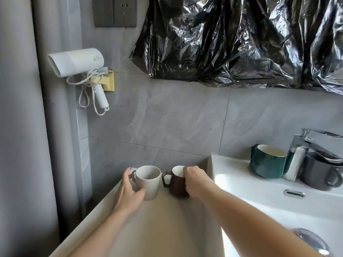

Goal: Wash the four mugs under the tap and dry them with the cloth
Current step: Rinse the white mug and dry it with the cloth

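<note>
Crinkled, glossy black plastic sheeting (241, 39) hangs across the grey tiled wall, high above the white ceramic basin (246, 184), a smooth, square-edged bowl with an oval chrome overflow slot in its inner wall. Left of the basin runs a matte beige stone countertop (163, 225), where both bare forearms reach forward. Well up the wall to the basin's left, a white plastic hairdryer (78, 62) sits in a yellowish holder, its cord looped loosely below. On the basin's back rim stands an angular polished chrome tap (313, 143); just left of the tap is a glazed dark green ceramic mug (267, 162) with a pale interior, and under its spout a matte dark grey mug (319, 173), handle facing forward. On the countertop just left of the basin's corner, a dark brown mug (176, 184) with an angular handle stands upright; the right hand (196, 180) grips it from above, fingers curled over the rim. Farther left of the basin, nearly touching the brown one, a plain white cylindrical mug (148, 180) stands upright, the left hand (130, 191) clasping it, thumb across the front and fingers wrapped round the handle side.
</note>
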